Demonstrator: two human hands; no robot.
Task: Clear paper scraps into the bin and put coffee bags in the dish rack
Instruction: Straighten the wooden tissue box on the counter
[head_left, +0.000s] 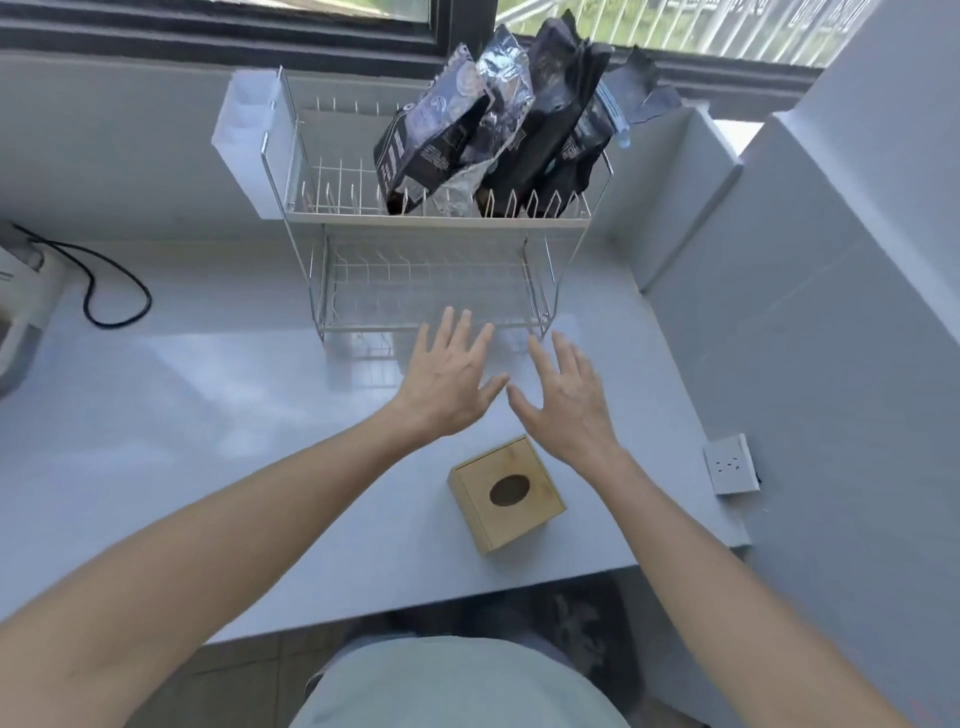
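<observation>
Coffee bags (498, 124) racked, beyond spread fingers (457, 332)

Both forearms are bare from the elbow down, with no sleeve, watch, bracelet or ring in sight. The left hand (448, 379) and the right hand (571, 400) are ungloved, with slim fingers (451, 332) and short, unpainted nails. At six o'clock in the view a pale grey-green garment (457, 686) covers the torso, smooth and without print, buttons or pockets.
</observation>
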